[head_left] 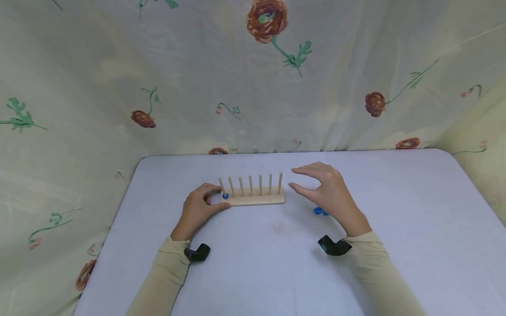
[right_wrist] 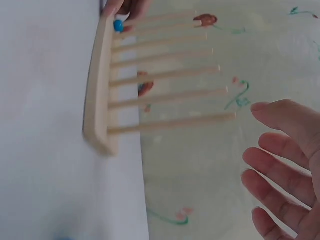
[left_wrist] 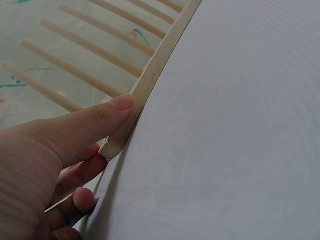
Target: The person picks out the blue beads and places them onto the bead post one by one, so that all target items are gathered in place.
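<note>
A wooden peg board point(head_left: 257, 200) with a row of several upright pegs stands on the table. My left hand point(head_left: 196, 209) grips its left end, the thumb on the front edge and the fingers behind, as the left wrist view shows close up. One blue bead point(head_left: 225, 195) sits low on the leftmost peg, near that hand. To the right of the board, my right hand point(head_left: 332, 191) hovers with thumb and fingers spread apart, holding nothing. In the right wrist view its fingers point(right_wrist: 280, 170) are bent loosely beside the peg tips.
Small blue beads point(head_left: 318, 210) lie on the table below my right hand, partly hidden by it. The white table point(head_left: 253, 267) reaches back to a flowered curtain point(head_left: 189, 87). A black wrist device point(head_left: 334, 245) sits at each sleeve cuff.
</note>
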Demonstrator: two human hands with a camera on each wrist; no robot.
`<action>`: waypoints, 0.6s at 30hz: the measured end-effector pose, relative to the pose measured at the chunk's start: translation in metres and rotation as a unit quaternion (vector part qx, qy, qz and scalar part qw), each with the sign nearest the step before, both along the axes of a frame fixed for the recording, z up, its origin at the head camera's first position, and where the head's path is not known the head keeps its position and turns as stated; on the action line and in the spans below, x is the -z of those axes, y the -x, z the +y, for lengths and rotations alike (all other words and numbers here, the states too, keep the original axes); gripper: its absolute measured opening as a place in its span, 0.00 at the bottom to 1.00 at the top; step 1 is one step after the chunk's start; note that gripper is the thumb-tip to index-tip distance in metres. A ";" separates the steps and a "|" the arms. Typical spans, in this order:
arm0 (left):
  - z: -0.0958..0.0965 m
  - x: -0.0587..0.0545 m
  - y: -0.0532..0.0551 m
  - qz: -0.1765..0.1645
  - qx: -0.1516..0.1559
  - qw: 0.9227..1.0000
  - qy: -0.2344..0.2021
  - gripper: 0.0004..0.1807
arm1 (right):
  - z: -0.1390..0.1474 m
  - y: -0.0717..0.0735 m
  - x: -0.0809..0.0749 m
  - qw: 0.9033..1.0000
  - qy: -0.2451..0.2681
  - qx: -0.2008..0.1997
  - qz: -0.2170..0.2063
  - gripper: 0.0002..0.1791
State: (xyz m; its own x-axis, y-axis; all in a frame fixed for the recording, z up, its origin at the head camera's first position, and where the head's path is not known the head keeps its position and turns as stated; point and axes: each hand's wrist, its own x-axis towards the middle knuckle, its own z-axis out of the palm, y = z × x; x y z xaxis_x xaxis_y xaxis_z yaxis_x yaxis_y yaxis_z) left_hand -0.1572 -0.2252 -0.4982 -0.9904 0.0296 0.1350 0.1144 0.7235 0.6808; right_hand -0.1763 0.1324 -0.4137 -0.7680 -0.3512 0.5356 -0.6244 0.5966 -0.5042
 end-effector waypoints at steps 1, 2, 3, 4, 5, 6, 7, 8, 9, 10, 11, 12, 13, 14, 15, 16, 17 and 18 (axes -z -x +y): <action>0.000 0.000 0.000 -0.001 0.000 1.000 0.001 0.30 | 0.006 -0.001 0.001 1.000 -0.004 0.006 -0.001 0.20; 0.000 0.000 0.000 -0.001 -0.001 1.000 0.001 0.30 | 0.013 -0.003 0.003 1.000 -0.008 0.012 -0.003 0.20; 0.000 0.000 -0.001 -0.002 -0.001 1.000 0.002 0.30 | 0.019 -0.004 0.004 1.000 -0.012 0.018 -0.006 0.20; 0.000 0.000 -0.001 -0.003 -0.002 1.000 0.002 0.30 | 0.024 -0.005 0.004 0.999 -0.018 0.024 -0.010 0.20; 0.000 0.000 -0.001 -0.003 -0.002 1.000 0.002 0.30 | 0.029 -0.007 0.005 0.999 -0.025 0.031 -0.015 0.20; 0.000 0.000 -0.001 -0.003 -0.003 1.000 0.002 0.30 | 0.033 -0.008 0.005 0.999 -0.031 0.037 -0.021 0.20; 0.000 0.000 -0.001 -0.004 -0.003 1.000 0.001 0.30 | 0.038 -0.010 0.006 0.998 -0.037 0.041 -0.027 0.20; 0.000 0.000 -0.001 -0.005 -0.003 1.000 0.001 0.30 | 0.042 -0.012 0.007 0.998 -0.042 0.045 -0.032 0.20; 0.000 0.000 -0.001 -0.006 -0.003 1.000 0.001 0.30 | 0.047 -0.013 0.007 0.997 -0.047 0.049 -0.036 0.20; 0.000 0.000 -0.001 -0.006 -0.004 1.000 0.001 0.30 | 0.051 -0.015 0.008 0.997 -0.051 0.051 -0.041 0.20; 0.000 0.000 -0.001 -0.007 -0.003 1.000 0.002 0.30 | 0.055 -0.016 0.010 0.996 -0.057 0.053 -0.045 0.20; 0.000 0.000 -0.001 -0.008 -0.004 1.000 0.002 0.30 | 0.059 -0.017 0.011 0.995 -0.062 0.055 -0.052 0.20; 0.000 0.000 -0.001 -0.008 -0.004 1.000 0.004 0.30 | 0.063 -0.019 0.012 0.994 -0.068 0.059 -0.062 0.20; 0.000 0.000 -0.001 -0.008 -0.004 1.000 0.005 0.30 | 0.067 -0.020 0.014 0.993 -0.072 0.062 -0.072 0.20; 0.000 0.001 0.000 -0.006 -0.004 1.000 0.006 0.30 | 0.071 -0.021 0.016 0.992 -0.077 0.065 -0.080 0.20; 0.000 0.001 0.000 -0.005 -0.003 1.000 0.007 0.30 | 0.074 -0.023 0.017 0.990 -0.084 0.069 -0.090 0.20; 0.000 0.001 0.000 -0.004 -0.002 1.000 0.006 0.30 | 0.078 -0.024 0.019 0.988 -0.092 0.074 -0.102 0.20; 0.000 0.001 0.000 -0.002 -0.002 1.000 0.006 0.29 | 0.081 -0.026 0.020 0.985 -0.099 0.079 -0.115 0.21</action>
State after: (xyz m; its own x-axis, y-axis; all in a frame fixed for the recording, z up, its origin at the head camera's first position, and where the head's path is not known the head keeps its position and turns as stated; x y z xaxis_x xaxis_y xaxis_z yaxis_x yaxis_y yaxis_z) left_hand -0.1573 -0.2250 -0.4993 -0.9911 0.0279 0.1305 0.1092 0.7319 0.6726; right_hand -0.1505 0.2137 -0.4340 -0.9143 -0.2976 0.2746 -0.3989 0.7784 -0.4846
